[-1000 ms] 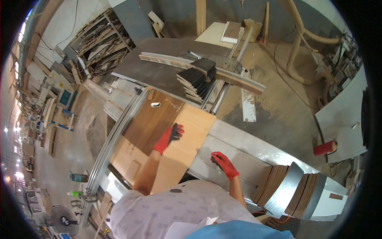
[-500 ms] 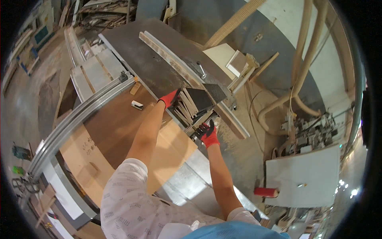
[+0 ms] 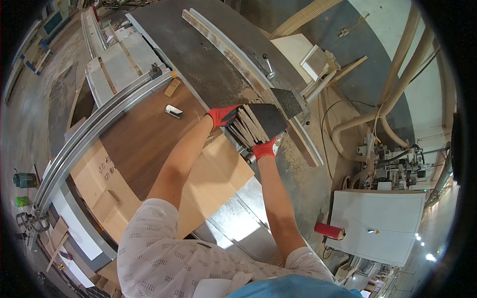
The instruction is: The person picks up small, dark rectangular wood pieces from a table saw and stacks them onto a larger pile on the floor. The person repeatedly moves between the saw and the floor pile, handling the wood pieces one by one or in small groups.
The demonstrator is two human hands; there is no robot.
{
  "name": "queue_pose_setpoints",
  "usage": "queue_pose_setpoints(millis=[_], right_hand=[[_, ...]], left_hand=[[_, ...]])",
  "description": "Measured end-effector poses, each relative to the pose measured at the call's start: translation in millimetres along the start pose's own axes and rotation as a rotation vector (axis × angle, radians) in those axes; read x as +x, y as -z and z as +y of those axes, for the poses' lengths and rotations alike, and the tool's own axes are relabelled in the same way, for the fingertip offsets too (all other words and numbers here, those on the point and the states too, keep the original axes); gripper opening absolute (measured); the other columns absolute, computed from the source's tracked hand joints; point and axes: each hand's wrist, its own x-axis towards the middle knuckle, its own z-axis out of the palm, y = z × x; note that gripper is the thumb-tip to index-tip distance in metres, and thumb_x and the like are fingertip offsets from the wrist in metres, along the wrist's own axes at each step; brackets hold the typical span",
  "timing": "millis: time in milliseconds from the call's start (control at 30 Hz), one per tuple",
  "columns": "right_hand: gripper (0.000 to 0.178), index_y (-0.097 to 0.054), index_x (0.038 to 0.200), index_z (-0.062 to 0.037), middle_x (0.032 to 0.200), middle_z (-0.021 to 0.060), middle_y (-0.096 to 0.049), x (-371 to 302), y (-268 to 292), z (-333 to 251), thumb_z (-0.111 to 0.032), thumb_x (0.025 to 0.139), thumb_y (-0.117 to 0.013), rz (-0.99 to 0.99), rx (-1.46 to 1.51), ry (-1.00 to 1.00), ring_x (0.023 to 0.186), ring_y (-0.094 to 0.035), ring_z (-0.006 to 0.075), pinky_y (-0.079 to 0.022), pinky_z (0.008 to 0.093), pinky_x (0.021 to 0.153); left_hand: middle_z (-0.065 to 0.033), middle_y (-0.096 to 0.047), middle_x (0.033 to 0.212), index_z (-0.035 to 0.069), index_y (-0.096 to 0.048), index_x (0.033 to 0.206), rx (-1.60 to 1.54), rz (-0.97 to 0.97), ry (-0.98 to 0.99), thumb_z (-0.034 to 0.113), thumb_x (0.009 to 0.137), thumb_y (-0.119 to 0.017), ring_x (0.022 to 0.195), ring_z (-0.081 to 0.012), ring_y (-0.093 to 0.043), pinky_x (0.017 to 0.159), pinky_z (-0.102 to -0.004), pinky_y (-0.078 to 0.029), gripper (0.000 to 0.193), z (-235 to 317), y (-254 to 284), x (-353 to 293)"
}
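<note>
Between my hands stands a stack of several short board pieces (image 3: 252,125), with raw pale-brown edges and a dark outer face. My left hand (image 3: 224,116), in a red glove with a dark palm, is closed against the stack's left end. My right hand (image 3: 265,148), gloved the same way, grips the near end, its fingertips partly hidden by the boards. The stack sits on the dark machine table (image 3: 213,64), close to a long fence (image 3: 238,62). A dark block (image 3: 287,103) lies against this fence, just beyond the stack.
On my left, a brown panel (image 3: 144,134) lies over a pale board (image 3: 208,191), with a small white-and-black object (image 3: 173,111) and a wood scrap (image 3: 172,87) on it. A curved-looking metal rail (image 3: 94,141) borders them. Hoses (image 3: 348,126) and a white cabinet (image 3: 377,226) stand right.
My right hand has come up from beside the stack and closed on its near end. The boards, fanned out before, are now packed closer together. The view has shifted slightly.
</note>
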Motion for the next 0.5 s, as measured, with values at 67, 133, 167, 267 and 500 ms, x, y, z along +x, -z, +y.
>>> queue_pose_setpoints(millis=[67,133,167,267,500], right_hand=[[0.076,-0.033,0.154,-0.0141,0.159,0.0017,-0.036,11,20,7,-0.052,0.091,-0.048,-0.042,-0.333,0.133,0.148,-0.023,0.0311,-0.007,0.0572,0.12],[0.073,-0.037,0.152,-0.0148,0.155,0.0015,-0.04,8,11,-4,-0.052,0.09,-0.051,-0.082,-0.055,0.107,0.145,-0.027,0.0304,-0.011,0.0549,0.119],[0.068,-0.043,0.148,-0.0163,0.15,0.0014,-0.046,7,8,-16,-0.054,0.092,-0.049,-0.088,0.213,0.055,0.141,-0.035,0.0301,-0.02,0.0535,0.117],[0.054,-0.06,0.135,-0.0195,0.134,0.0008,-0.063,-48,-26,-55,-0.055,0.096,-0.048,0.004,0.884,-0.156,0.124,-0.058,0.0288,-0.044,0.0521,0.107],[0.048,-0.062,0.127,-0.0196,0.124,0.0018,-0.067,-149,-29,-86,-0.054,0.096,-0.049,0.13,0.812,-0.233,0.108,-0.066,0.027,-0.055,0.0481,0.093]], left_hand=[[-0.0178,-0.047,0.147,0.012,-0.034,0.152,-0.103,0.107,-0.041,0.004,0.091,-0.057,0.133,-0.0275,-0.047,0.11,-0.0356,-0.037,0.066,-19,-19,3],[-0.0125,-0.054,0.138,0.013,-0.044,0.146,-0.08,0.174,0.008,0.019,0.092,-0.063,0.124,-0.0234,-0.052,0.105,-0.0324,-0.041,0.058,-20,-25,-1],[-0.0056,-0.058,0.127,0.015,-0.052,0.137,-0.613,0.11,0.351,0.035,0.091,-0.065,0.113,-0.017,-0.054,0.098,-0.0286,-0.043,0.052,-17,-29,4],[-0.0063,-0.051,0.138,0.01,-0.051,0.138,-1.088,0.209,0.951,0.024,0.097,-0.05,0.128,-0.0202,-0.044,0.112,-0.0356,-0.031,0.043,71,-13,2],[-0.0056,-0.051,0.142,0.012,-0.025,0.157,-0.289,-0.012,0.263,0.011,0.103,-0.046,0.124,-0.0189,-0.05,0.107,-0.031,-0.038,0.057,98,-33,-66]])
